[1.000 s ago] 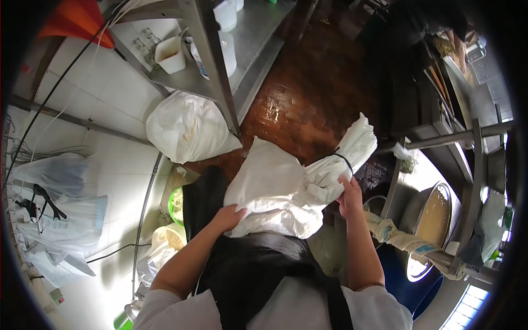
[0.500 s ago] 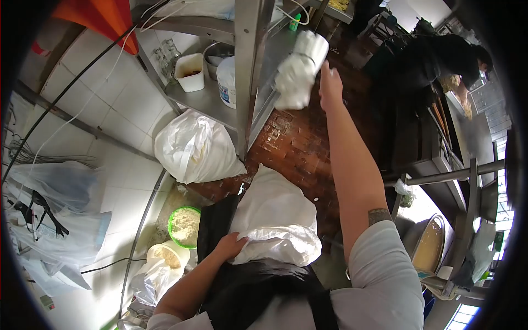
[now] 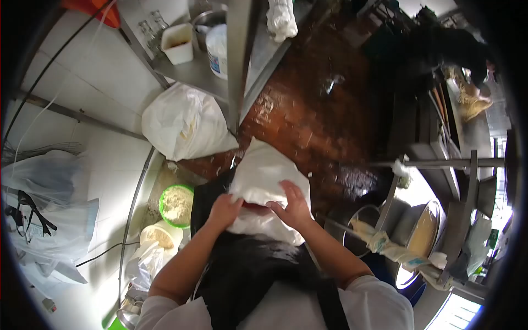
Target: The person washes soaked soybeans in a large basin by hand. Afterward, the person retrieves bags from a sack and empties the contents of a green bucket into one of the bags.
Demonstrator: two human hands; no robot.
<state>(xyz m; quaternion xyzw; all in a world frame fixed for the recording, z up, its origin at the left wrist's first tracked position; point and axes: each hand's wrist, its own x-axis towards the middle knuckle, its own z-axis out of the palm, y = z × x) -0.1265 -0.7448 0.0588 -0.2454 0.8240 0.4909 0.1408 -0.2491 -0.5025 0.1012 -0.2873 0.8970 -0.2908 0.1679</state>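
White sack [image 3: 269, 165] lies at the person's front, against the dark apron [image 3: 250, 261], with both hands at an open fold in its cloth. Through the gap a reddish-brown patch shows, too shaded to identify; the rest of the contents is hidden. The left hand [image 3: 224, 212] is at the fold's left end, its fingertips partly lost in the cloth, so whether they clamp it I cannot tell. The right hand [image 3: 295, 207] rests on the other side, its thumb apart from the fingers.

At the top edge, a white bundle [image 3: 281, 21] on a metal surface is cut off. An orange object [image 3: 96, 8] is cut off at upper left. Another person [image 3: 451, 49], at upper right, is dark and blurred, bent near a worktop.

The floor [image 3: 302, 104] is reddish-brown tile with wet-looking glare. A second white bag [image 3: 184, 124] sits on it, beneath a metal shelf [image 3: 192, 73] holding a square tub [image 3: 177, 49], a printed container [image 3: 218, 55] and glass bottles [image 3: 147, 30]. Near the pale tiled wall [image 3: 104, 99] are a green-rimmed bowl [image 3: 176, 205] of pale, powdery stuff and a white bucket [image 3: 171, 234]. Clear plastic bags hang at left; at right, a large metal bowl [image 3: 421, 236] is tilted on its side.
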